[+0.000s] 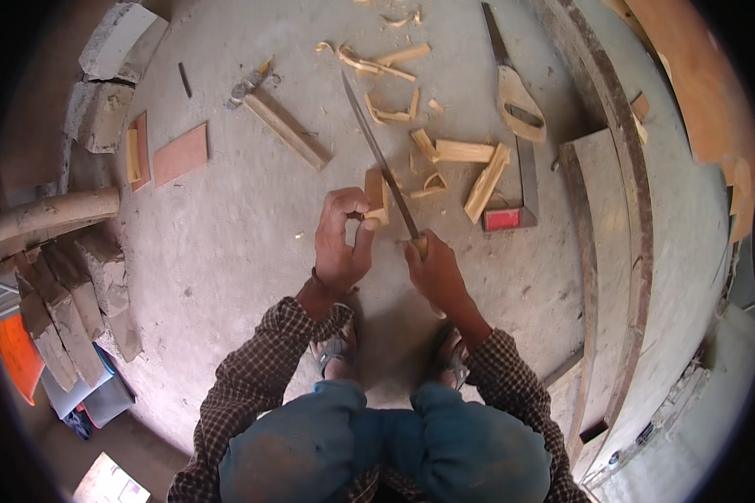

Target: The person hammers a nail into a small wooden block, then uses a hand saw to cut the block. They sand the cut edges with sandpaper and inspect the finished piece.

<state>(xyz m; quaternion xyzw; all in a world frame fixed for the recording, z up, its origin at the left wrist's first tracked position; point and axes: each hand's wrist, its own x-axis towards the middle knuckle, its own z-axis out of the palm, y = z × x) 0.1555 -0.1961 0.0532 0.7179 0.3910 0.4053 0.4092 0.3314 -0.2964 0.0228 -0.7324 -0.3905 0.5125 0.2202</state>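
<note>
My left hand [344, 239] pinches a small wooden block [376, 194], held upright just above the floor between thumb and fingers. In my right hand [436, 272] is the wooden handle of a long-bladed knife. Its narrow dark blade [369, 138] slants up and to the left, passing close along the block's right side. Whether blade and block touch, I cannot tell. Beyond the blade lie curled wood shavings [386, 63] and split wood pieces [486, 184]. Most of the handle is hidden by my fingers.
A hammer [268, 117] lies ahead on the left, near flat reddish pieces [180, 155] and a thin dark rod [184, 80]. On the right are a handsaw [520, 109], a try square [503, 220] and a long wooden beam [604, 277]. Stacked blocks [67, 293] line the left side.
</note>
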